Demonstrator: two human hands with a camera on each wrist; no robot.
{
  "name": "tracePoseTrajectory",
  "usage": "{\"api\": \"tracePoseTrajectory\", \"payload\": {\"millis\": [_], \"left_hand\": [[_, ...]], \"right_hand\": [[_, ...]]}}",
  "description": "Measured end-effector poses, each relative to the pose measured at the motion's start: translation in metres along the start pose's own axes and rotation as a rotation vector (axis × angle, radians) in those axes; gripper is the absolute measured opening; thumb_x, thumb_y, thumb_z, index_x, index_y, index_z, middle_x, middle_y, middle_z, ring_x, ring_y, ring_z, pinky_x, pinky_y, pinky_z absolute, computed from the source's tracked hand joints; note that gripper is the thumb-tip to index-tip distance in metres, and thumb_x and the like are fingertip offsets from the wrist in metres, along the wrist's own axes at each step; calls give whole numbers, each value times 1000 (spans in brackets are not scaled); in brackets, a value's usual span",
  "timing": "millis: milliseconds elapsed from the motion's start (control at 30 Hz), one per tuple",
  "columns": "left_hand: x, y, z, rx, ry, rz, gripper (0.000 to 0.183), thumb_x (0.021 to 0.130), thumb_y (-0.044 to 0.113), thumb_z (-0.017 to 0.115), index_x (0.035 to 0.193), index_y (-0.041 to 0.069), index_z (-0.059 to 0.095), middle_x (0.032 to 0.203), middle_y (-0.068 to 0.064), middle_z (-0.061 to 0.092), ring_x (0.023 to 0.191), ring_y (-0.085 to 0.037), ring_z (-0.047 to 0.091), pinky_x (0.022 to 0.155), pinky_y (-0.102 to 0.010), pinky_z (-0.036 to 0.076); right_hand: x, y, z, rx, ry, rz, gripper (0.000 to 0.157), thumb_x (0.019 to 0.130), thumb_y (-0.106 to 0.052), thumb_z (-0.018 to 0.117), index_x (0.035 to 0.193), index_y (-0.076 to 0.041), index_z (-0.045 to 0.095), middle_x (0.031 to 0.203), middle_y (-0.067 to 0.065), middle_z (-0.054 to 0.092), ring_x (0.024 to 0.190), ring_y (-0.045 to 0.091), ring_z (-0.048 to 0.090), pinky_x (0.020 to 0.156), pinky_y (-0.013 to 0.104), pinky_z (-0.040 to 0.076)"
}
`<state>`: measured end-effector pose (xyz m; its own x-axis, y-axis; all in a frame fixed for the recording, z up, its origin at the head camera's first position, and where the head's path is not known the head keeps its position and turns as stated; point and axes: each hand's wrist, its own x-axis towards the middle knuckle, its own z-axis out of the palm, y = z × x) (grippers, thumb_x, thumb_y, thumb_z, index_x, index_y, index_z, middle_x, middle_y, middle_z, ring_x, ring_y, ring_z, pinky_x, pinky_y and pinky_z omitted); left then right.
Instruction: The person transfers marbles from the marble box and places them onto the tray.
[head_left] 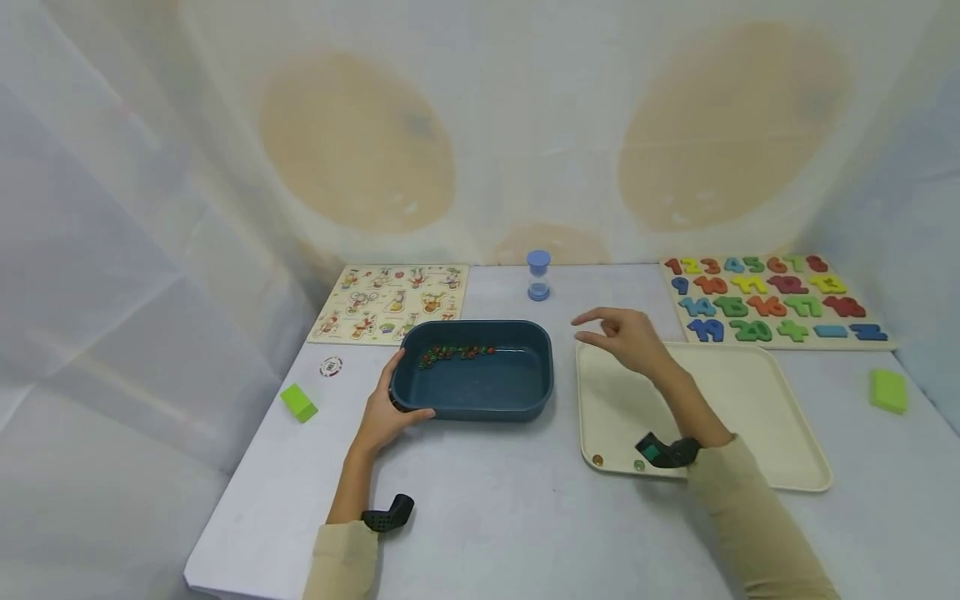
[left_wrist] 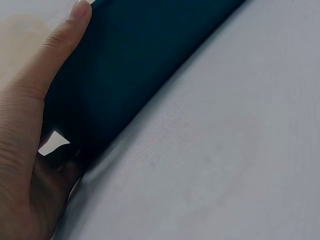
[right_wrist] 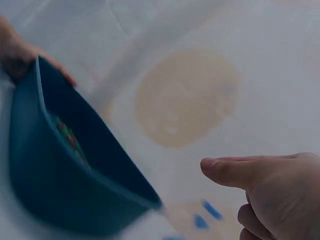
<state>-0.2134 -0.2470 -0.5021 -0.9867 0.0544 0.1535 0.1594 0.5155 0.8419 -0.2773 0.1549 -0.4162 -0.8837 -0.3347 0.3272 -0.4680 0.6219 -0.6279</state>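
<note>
A dark blue rectangular basin (head_left: 487, 387) stands mid-table, with a band of green and reddish-brown marbles (head_left: 456, 354) along its far left inside. My left hand (head_left: 384, 421) grips the basin's left end, thumb along the near side; its other fingers are partly hidden. To the right, my right hand (head_left: 630, 337) hovers over the far left corner of a cream tray (head_left: 735, 400). Its thumb and index finger point toward the basin with a gap between them, and I see nothing held. At the tray's near edge lie a brown marble (head_left: 597, 460) and a green marble (head_left: 639, 466).
Behind the basin is a picture puzzle board (head_left: 390, 304), and a blue sand timer (head_left: 538, 275) stands farther back. A number puzzle board (head_left: 772, 300) lies behind the tray. Green blocks (head_left: 299, 402) sit at both sides, and a round chip (head_left: 331, 366) lies left.
</note>
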Motion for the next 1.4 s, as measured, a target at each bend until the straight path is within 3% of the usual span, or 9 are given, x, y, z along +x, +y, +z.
{"api": "tracePoseTrajectory", "payload": {"millis": [200, 333, 600, 867, 1000, 1100, 1233, 1333, 1400], "left_hand": [[0, 0, -1, 5, 10, 9, 106, 60, 35, 83, 139, 44, 14, 147, 1, 21, 133, -29, 23, 99, -58, 26], [-1, 0, -1, -6, 12, -5, 105, 59, 39, 82, 139, 45, 14, 147, 1, 22, 132, -29, 24, 98, -58, 26], [0, 1, -2, -21, -2, -15, 104, 62, 33, 82, 139, 43, 14, 147, 2, 20, 133, -28, 23, 100, -57, 25], [-8, 28, -5, -29, -21, 15, 103, 64, 25, 81, 144, 22, 15, 147, -8, 22, 131, -34, 25, 98, -57, 28], [-11, 35, -5, -18, -14, 19, 103, 64, 25, 81, 144, 20, 16, 147, -10, 23, 130, -35, 26, 98, -58, 28], [-11, 36, -4, -21, -18, 19, 103, 65, 26, 81, 144, 21, 16, 147, -10, 23, 131, -35, 26, 98, -57, 27], [-11, 35, -4, -33, -14, 18, 102, 64, 26, 81, 144, 21, 17, 147, -8, 23, 131, -33, 25, 99, -57, 26], [-11, 35, -5, -37, -5, 18, 102, 64, 25, 81, 144, 20, 17, 147, -6, 22, 132, -33, 24, 100, -57, 25], [-10, 34, -6, -37, -3, 15, 101, 65, 24, 80, 144, 21, 17, 148, -5, 21, 132, -33, 23, 100, -57, 24]], "right_hand": [[63, -44, 71, 118, -161, -150, 23, 79, -25, 69, 99, -14, 69, 45, -4, 28, 41, 11, 24, 43, 24, 25], [85, -56, 108, 108, -286, -149, 22, 79, -20, 69, 100, -12, 69, 45, -4, 32, 41, 11, 26, 45, 23, 27], [97, -60, 144, -5, -411, -83, 22, 79, -20, 69, 100, -13, 69, 64, 7, 58, 46, 11, 34, 45, 22, 29], [95, -56, 160, -97, -429, 11, 18, 79, -24, 69, 96, -19, 69, 94, -3, 66, 66, 9, 55, 59, 24, 44], [94, -57, 157, -73, -407, -38, 16, 80, -24, 67, 95, -18, 68, 89, -2, 67, 63, 8, 54, 58, 23, 43], [90, -61, 140, 18, -373, -88, 18, 82, -24, 65, 98, -15, 68, 68, 3, 63, 51, 10, 46, 51, 24, 38], [74, -59, 99, 111, -266, -152, 20, 82, -27, 65, 98, -15, 68, 45, 2, 39, 40, 11, 28, 44, 25, 28], [54, -46, 64, 107, -160, -170, 20, 81, -32, 65, 96, -18, 68, 45, -3, 28, 40, 11, 21, 42, 25, 23], [38, -31, 42, 86, -104, -128, 22, 81, -35, 65, 96, -19, 68, 47, -4, 28, 42, 11, 23, 41, 26, 23]]}}
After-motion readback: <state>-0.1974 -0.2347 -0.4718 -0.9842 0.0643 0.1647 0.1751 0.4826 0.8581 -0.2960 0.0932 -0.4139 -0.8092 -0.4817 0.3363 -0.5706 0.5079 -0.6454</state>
